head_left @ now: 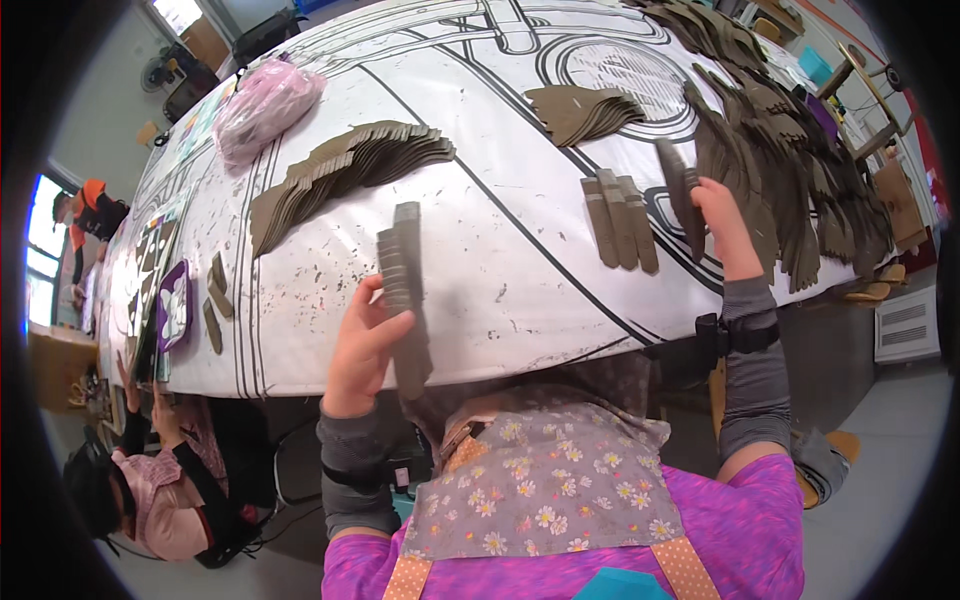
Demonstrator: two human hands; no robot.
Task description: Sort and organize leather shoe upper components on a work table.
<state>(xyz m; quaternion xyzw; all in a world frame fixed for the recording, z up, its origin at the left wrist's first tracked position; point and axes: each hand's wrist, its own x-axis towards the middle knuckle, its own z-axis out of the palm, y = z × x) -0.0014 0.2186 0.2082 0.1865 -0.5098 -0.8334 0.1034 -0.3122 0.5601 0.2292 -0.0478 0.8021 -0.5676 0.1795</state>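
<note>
My left hand [362,345] is closed around a stack of dark olive-brown cut fabric strips [407,290], which stands nearly upright near the table's front edge. Out to the right, my right hand [724,228] pinches one or more similar brown fabric pieces [680,200]; blur hides how many. Just left of that hand lie a few narrow brown strips [622,222] side by side. Beyond my left hand, a long fanned row of brown pieces [345,180] rests on the white table [500,290]. A smaller fanned pile [583,112] sits farther back.
A large heap of brown pieces [775,150] covers the table's right side. At left are a pink plastic-wrapped bundle [265,110], a purple tray [175,305] and loose brown scraps [216,305]. One person [160,490] works at the front left, another [95,215] farther off.
</note>
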